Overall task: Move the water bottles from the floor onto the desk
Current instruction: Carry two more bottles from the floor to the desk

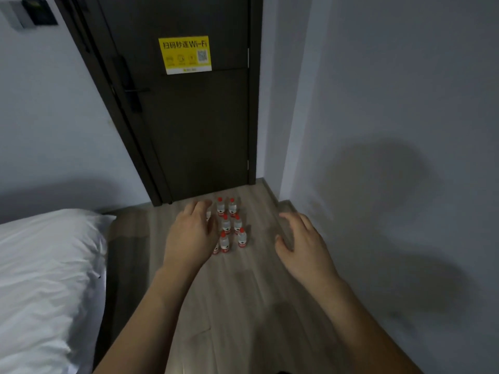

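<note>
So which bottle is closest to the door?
The back-row water bottle with the red cap, next to the left hand. Its neighbour stands almost level; the others are nearer the person, and one more is hidden behind the hand.

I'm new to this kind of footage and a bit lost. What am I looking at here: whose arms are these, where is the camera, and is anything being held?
There is no machine here. The single picture comes from a wide-angle camera worn on a person's head, looking forward and down, so the two bare arms reaching out are that person's own.

The left hand and the right hand are both stretched forward with relaxed, spread fingers. Neither holds anything.

On the wooden floor stands a small cluster of water bottles with red caps and red labels, upright in rows, just in front of a dark door. The left hand hides part of the cluster, so an exact count is not possible.

The door carries a yellow Wi-Fi sign. A bed with white bedding is on the left. No desk is in view.
</note>
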The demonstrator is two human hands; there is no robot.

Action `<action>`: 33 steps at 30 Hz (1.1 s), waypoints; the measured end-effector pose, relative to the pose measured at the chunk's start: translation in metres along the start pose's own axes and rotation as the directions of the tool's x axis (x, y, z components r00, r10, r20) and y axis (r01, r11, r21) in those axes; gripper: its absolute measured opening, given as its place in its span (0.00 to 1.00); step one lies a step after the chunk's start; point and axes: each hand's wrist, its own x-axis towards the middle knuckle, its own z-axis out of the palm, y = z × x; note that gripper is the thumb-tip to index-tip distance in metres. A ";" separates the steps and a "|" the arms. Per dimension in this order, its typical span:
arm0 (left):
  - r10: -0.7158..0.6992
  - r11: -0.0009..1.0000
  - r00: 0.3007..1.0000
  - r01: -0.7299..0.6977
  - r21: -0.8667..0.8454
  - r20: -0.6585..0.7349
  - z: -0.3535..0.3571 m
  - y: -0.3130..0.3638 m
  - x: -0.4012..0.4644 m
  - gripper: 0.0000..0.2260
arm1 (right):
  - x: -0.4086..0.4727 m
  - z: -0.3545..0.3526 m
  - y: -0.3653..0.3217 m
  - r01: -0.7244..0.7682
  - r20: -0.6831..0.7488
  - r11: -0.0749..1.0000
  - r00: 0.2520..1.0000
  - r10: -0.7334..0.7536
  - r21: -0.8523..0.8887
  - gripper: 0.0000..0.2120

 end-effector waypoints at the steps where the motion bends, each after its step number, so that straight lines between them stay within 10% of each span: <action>1: 0.001 1.000 1.000 0.000 -0.009 0.014 0.005 -0.008 0.012 0.17 | 0.014 0.007 0.001 -0.008 0.015 1.000 1.000 0.008 -0.001 0.23; 21: -0.148 0.981 0.975 0.124 0.146 0.163 0.083 -0.186 0.310 0.19 | 0.356 0.205 -0.007 -0.036 0.242 0.996 0.970 0.016 0.080 0.22; 33: -0.194 0.980 0.853 0.150 0.129 0.484 0.230 -0.356 0.382 0.20 | 0.456 0.404 0.027 -0.147 0.440 0.978 0.876 0.198 -0.149 0.20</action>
